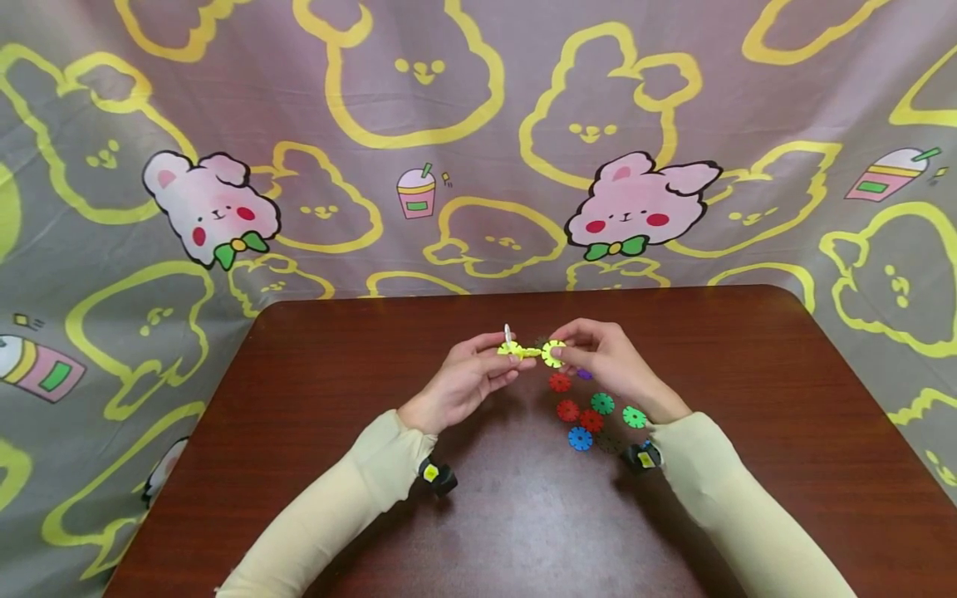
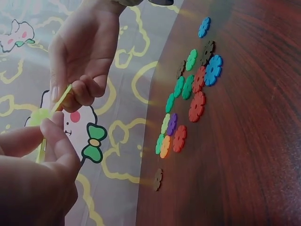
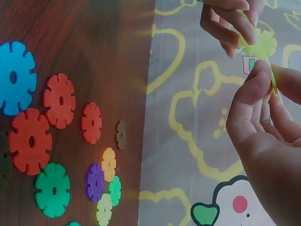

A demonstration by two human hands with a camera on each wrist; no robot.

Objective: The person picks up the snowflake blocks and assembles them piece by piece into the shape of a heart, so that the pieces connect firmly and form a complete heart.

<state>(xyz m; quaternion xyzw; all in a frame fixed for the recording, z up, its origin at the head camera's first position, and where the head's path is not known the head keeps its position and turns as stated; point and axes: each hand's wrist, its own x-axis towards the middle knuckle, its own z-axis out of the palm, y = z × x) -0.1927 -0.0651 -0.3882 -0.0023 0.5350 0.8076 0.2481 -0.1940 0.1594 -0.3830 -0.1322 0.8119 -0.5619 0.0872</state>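
Observation:
Above the table, my left hand [image 1: 463, 382] pinches a small joined piece of yellow notched discs [image 1: 510, 350], thumb on the near side. A thin white piece [image 1: 507, 334] stands upright from it. Opposite, my right hand [image 1: 613, 361] grips another yellow notched disc [image 1: 552, 354] between thumb and fingers, its edge right at the joined piece. In the right wrist view a yellow disc [image 3: 260, 43] faces the camera, with the right hand's disc [image 3: 275, 84] edge-on below it. The left hand's fingers partly cover the joined piece.
Loose notched discs lie on the brown table [image 1: 359, 349] below the right hand, among them a blue disc [image 1: 580, 438], a red disc [image 1: 568, 410], a green disc [image 1: 602, 404], a purple disc [image 3: 95, 183] and an orange disc [image 3: 108, 165]. A patterned curtain [image 1: 478, 166] hangs behind the table.

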